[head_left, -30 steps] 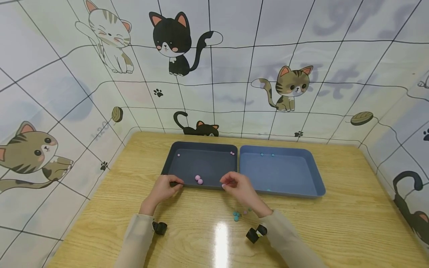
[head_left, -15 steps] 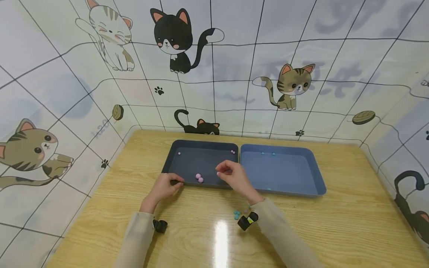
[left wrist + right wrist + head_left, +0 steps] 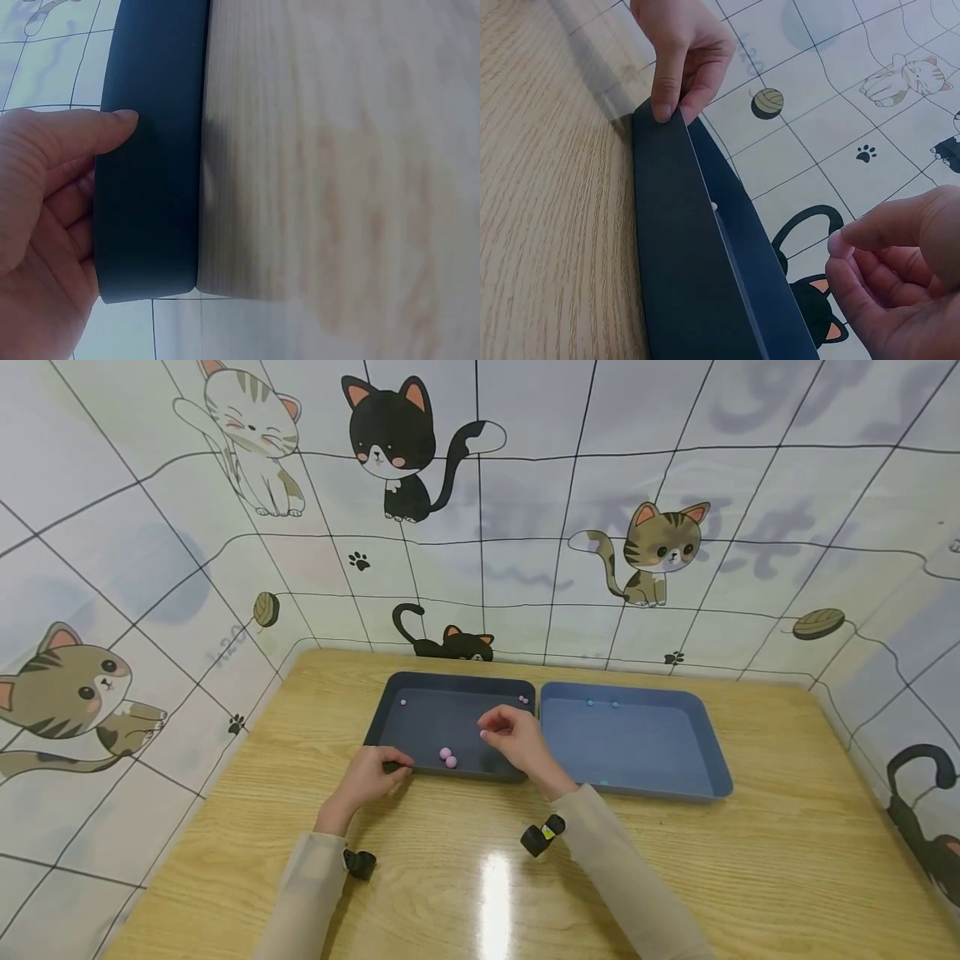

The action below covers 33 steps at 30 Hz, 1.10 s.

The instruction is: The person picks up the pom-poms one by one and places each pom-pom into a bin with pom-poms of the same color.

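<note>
Over the right part of the dark tray [image 3: 416,727], my right hand [image 3: 519,742] pinches a small pink ball [image 3: 841,244] between thumb and fingertips, above the tray floor. My left hand [image 3: 369,777] grips the tray's near wall close to its left corner; in the left wrist view the thumb [image 3: 118,126] lies on the outer face and the other fingers are behind the wall. Two larger pink balls [image 3: 448,758] touch near the tray's front wall. A tiny pink ball [image 3: 403,702] lies at the back left, and two more tiny pink balls [image 3: 523,699] at the back right.
A blue tray [image 3: 637,743] stands right beside the dark one, with two small teal balls [image 3: 602,704] near its back wall and another teal ball [image 3: 604,783] at its front. Both trays are on a wooden table [image 3: 420,877]. A cat-patterned wall covering [image 3: 517,577] rises behind.
My right hand has moved up and slightly left, from the dark tray's front edge to over its inside, carrying the pink ball. My forearm now hides the loose balls on the table. The left hand stays put.
</note>
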Available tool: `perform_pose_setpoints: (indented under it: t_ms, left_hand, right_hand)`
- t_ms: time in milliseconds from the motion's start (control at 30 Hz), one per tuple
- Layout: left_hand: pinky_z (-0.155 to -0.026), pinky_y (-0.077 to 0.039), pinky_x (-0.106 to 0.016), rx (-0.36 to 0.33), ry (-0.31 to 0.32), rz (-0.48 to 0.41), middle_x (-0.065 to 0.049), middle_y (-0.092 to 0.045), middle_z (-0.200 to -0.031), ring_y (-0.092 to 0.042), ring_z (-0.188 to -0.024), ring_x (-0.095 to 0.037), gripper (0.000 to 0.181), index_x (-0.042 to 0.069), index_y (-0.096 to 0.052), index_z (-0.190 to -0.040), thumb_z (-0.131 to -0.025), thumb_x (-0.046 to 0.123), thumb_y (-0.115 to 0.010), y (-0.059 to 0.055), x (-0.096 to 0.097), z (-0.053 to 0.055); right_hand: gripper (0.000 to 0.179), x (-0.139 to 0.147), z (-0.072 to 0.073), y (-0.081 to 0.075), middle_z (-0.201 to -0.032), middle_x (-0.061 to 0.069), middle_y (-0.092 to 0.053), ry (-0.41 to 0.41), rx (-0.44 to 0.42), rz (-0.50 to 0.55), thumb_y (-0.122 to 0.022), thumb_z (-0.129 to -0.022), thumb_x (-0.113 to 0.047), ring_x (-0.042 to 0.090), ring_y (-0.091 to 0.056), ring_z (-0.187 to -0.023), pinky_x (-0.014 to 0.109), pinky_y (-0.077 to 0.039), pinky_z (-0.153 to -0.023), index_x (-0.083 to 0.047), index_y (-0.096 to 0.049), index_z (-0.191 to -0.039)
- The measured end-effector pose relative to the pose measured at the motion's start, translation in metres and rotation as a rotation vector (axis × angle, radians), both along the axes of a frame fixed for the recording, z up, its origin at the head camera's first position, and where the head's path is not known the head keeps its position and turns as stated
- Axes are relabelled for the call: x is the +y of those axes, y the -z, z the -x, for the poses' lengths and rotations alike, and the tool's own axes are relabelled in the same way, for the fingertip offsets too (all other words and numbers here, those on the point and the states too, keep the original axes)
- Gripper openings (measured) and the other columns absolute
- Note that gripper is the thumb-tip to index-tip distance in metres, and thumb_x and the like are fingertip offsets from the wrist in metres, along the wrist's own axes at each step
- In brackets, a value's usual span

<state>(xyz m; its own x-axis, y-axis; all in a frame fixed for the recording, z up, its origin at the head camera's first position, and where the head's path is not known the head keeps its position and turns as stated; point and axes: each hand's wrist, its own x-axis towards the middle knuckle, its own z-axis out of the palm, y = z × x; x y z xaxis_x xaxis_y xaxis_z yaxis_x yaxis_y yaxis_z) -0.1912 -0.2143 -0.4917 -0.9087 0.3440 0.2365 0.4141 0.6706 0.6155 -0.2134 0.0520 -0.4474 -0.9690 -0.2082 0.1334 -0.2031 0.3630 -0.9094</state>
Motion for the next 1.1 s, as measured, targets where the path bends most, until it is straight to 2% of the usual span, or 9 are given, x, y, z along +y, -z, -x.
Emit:
perform_pose_setpoints:
  t_ms: [400,700,900,1100]
  left_hand:
    - [-0.074,-0.053,-0.038,-0.001,-0.006,0.005,-0.005,-0.071,-0.081,-0.066,-0.078,-0.020,0.008,0.005,-0.075,-0.083,-0.078,0.000,-0.072,0.002,0.000,0.000]
    - [-0.074,-0.054,-0.038,0.004,-0.006,-0.003,-0.005,-0.071,-0.081,-0.066,-0.078,-0.020,0.007,0.005,-0.075,-0.083,-0.078,0.001,-0.071,0.000,0.001,0.000]
    - [-0.073,-0.053,-0.038,0.000,-0.009,-0.003,-0.005,-0.071,-0.081,-0.066,-0.078,-0.020,0.008,0.005,-0.075,-0.083,-0.078,0.001,-0.071,-0.002,0.001,0.000]
    - [-0.073,-0.053,-0.038,-0.009,-0.009,-0.004,-0.005,-0.071,-0.082,-0.066,-0.079,-0.020,0.008,0.005,-0.075,-0.084,-0.078,0.000,-0.071,-0.003,0.002,-0.001]
  right_hand:
    - [0.011,-0.005,0.012,0.006,-0.091,0.007,-0.066,0.047,-0.054,0.072,-0.069,-0.083,-0.002,0.020,-0.061,-0.083,0.029,-0.051,-0.071,-0.004,-0.068,-0.094]
    - [0.011,-0.009,0.024,0.005,-0.091,0.009,-0.067,0.097,-0.069,0.101,-0.068,-0.083,-0.001,0.021,-0.061,-0.081,0.032,-0.050,-0.076,-0.002,-0.068,-0.094]
    - [0.012,-0.010,0.028,0.007,-0.093,0.009,-0.065,0.121,-0.100,0.128,-0.068,-0.083,-0.001,0.021,-0.060,-0.083,0.028,-0.050,-0.071,-0.002,-0.068,-0.095]
    - [0.015,-0.010,0.030,0.007,-0.095,0.011,-0.065,0.130,-0.113,0.139,-0.068,-0.083,0.000,0.023,-0.060,-0.086,0.031,-0.051,-0.073,-0.001,-0.067,-0.098]
